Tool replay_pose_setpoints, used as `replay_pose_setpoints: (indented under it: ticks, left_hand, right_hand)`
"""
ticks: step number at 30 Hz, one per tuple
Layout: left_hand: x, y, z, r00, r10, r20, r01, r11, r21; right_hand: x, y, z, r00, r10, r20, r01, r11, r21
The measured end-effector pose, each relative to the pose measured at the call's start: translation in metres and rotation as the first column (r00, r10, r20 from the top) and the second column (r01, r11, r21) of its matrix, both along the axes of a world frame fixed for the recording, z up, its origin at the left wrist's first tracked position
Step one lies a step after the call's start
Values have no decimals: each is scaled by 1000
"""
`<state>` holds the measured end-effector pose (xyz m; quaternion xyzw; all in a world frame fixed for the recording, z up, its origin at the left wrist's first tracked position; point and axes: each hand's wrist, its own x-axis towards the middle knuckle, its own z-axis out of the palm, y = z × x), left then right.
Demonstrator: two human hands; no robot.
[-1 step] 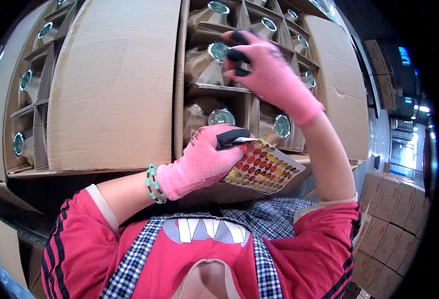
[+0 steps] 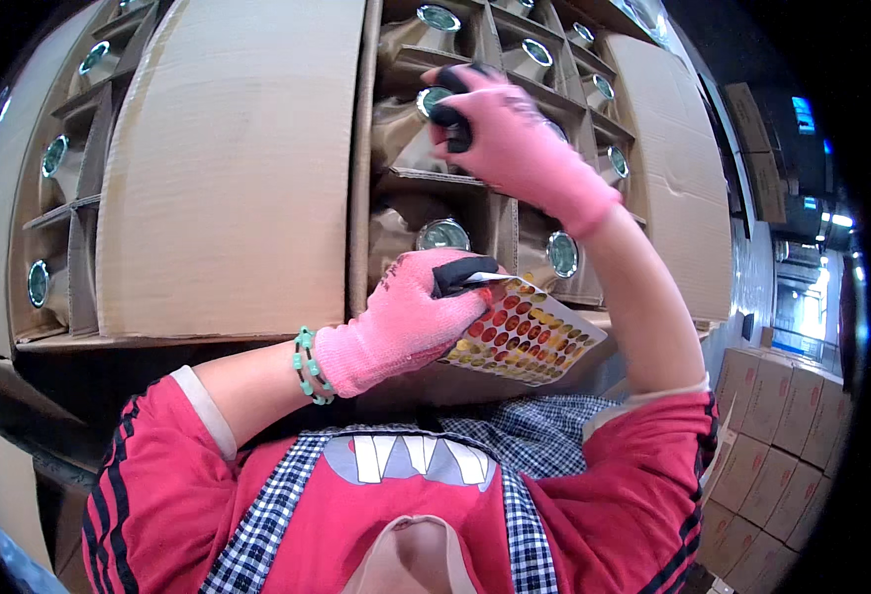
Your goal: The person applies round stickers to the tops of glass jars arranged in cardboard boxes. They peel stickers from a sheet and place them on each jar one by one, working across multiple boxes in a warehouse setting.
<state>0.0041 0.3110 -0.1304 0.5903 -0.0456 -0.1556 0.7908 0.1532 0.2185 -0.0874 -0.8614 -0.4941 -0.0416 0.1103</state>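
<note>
My left hand, in a pink glove with black fingertips, pinches a white sheet of oval red and gold stickers at its upper left corner. The sheet hangs tilted over the near edge of an open cardboard box. My right hand, gloved alike, is over the box with its fingers curled at the mouth of a glass bottle. Those fingers partly cover the bottle; whether they pinch something small does not show. Just beyond my left hand stands another bottle in its compartment.
Cardboard dividers separate several bottles in the box. A wide flap lies to the left, with a second box of bottles past it. Another flap is on the right. Stacked cartons stand at the lower right.
My right hand has shifted slightly left and nearer to me, its fingers drawn more closely around the bottle's mouth. My left hand and the sticker sheet have hardly moved.
</note>
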Motion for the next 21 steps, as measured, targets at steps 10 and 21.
replay_pose_setpoints:
  ticks: [10, 21]
  left_hand:
    - [-1, 0, 0, 995, 81, 63, -81, 997, -1]
    - [1, 9, 15, 982, 96, -165, -126, 975, -183]
  right_hand:
    - [22, 42, -36, 964, 37, 262, 68, 922, -382]
    - [-66, -33, 74, 969, -237, -67, 245, 960, 137]
